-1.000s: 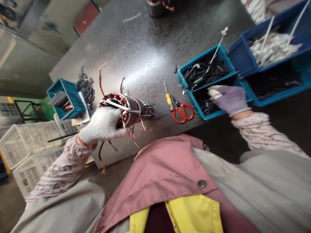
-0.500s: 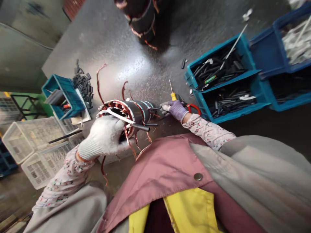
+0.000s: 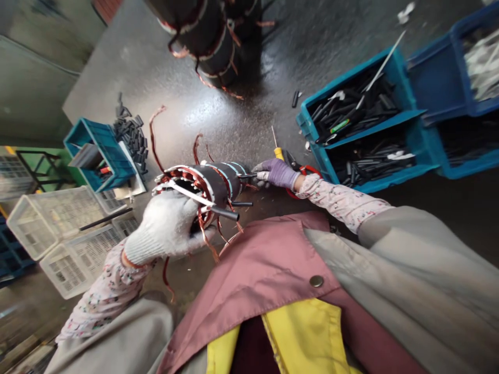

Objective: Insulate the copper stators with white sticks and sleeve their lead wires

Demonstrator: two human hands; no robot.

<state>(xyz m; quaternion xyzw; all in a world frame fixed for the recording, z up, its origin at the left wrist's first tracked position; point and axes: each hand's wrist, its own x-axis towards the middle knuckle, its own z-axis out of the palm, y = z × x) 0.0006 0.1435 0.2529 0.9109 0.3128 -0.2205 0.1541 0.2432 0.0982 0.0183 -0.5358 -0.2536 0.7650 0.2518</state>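
Note:
A motor stator (image 3: 220, 182) with copper windings lies on its side on the bench, copper leads sticking out around it. My left hand (image 3: 167, 221), in a white knit glove, is closed around its near left end, the fingers partly inside the bore. A white sleeve (image 3: 191, 195) with a black tube (image 3: 225, 213) on its end runs across that end. My right hand (image 3: 276, 174), in a purple and grey glove, pinches a thin black tube (image 3: 247, 176) at the stator's far right end. Its fingertips are partly blurred.
Teal bins (image 3: 419, 132) of black tube pieces stand at right, beside a blue bin (image 3: 432, 78). A yellow-handled pointed tool (image 3: 278, 152) and red-handled pliers (image 3: 311, 170) lie behind my right hand. More stators (image 3: 212, 52) stand beyond. Left are a small teal bin (image 3: 117, 161) and cut tubes (image 3: 131, 135).
The view has shifted slightly, showing more of the far stators. My right hand has moved slightly toward the stator's end. My left hand keeps its hold.

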